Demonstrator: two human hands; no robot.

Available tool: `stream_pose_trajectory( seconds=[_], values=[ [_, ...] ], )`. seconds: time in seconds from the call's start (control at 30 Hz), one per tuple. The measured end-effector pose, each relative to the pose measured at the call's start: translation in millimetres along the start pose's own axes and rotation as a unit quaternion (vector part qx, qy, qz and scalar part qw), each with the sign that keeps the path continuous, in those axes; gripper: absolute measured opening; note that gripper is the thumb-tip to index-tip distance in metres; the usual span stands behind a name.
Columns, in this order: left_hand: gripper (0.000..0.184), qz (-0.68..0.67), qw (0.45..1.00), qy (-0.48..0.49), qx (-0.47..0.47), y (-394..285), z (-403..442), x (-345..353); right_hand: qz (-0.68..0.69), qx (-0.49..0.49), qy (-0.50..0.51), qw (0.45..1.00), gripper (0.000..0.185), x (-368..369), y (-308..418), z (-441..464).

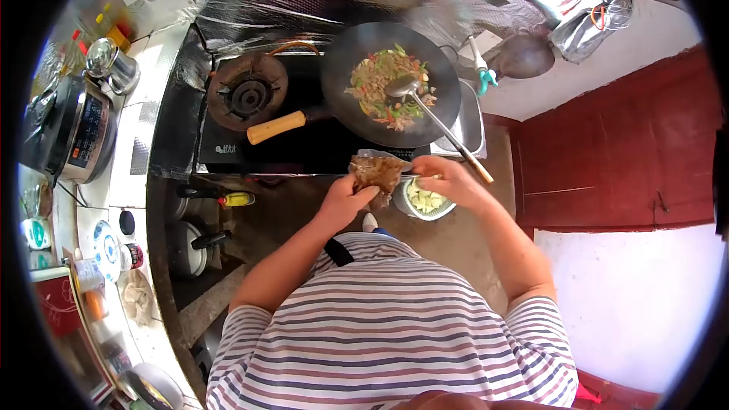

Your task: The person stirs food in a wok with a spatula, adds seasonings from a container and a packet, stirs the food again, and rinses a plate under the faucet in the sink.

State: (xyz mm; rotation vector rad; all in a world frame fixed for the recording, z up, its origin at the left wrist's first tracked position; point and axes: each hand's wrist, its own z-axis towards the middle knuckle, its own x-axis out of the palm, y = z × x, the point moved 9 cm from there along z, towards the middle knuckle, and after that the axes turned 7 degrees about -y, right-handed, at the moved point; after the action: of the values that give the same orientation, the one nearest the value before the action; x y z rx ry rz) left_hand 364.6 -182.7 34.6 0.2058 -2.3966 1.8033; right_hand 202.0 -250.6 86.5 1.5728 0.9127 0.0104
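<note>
My left hand [348,201] is closed around a clear plastic bag [377,171] with brown, seasoning-like contents. Curled at the bag's upper right edge, the fingers of my right hand [449,180] appear to pinch the plastic. Just beyond the bag, a dark wok [342,99] sits on the right side of the stove. Inside it is a stir-fry [376,80] of meat pieces with green and red peppers. A metal ladle [437,115] rests in the food, its wooden-ended handle jutting over the wok's rim toward the lower right. The wok's wooden handle [277,127] points left.
Left of the wok is a bare burner [247,93]. Below my right hand stands a bin [431,214] holding pale green scraps. A sink [472,125] with a teal-handled tap [486,76] lies to the right. A rice cooker [89,129] occupies the left counter.
</note>
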Motion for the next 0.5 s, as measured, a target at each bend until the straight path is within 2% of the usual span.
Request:
stream_pose_trajectory(
  seconds=[0.03,0.1,0.17,0.23,0.27,0.37,0.4,0.5],
  values=[
    [0.029,-0.002,1.0,0.003,-0.001,7,5,7,0.121,0.029,0.044,0.991,0.043,19,4,0],
    [0.03,-0.048,0.998,0.02,0.027,10,14,25,0.146,0.044,0.034,0.988,0.04,36,4,3],
    [0.03,-0.064,0.998,0.001,0.011,8,18,30,0.172,0.025,0.006,0.985,0.033,39,7,3],
    [0.033,-0.125,0.991,0.033,-0.027,10,21,39,0.172,0.099,0.033,0.98,0.025,37,-4,0],
    [0.032,-0.154,0.981,0.075,-0.087,15,18,46,0.229,0.098,0.008,0.969,0.018,31,-14,1],
    [0.034,-0.163,0.977,0.108,-0.084,18,24,57,0.183,0.083,-0.049,0.978,0.02,11,-21,5],
    [0.032,-0.165,0.98,0.086,-0.072,17,27,55,0.151,0.061,-0.074,0.984,0.02,2,-15,5],
    [0.029,-0.2,0.974,0.061,-0.083,18,35,57,0.111,0.064,-0.066,0.99,0.018,-4,-23,4]
  ],
)
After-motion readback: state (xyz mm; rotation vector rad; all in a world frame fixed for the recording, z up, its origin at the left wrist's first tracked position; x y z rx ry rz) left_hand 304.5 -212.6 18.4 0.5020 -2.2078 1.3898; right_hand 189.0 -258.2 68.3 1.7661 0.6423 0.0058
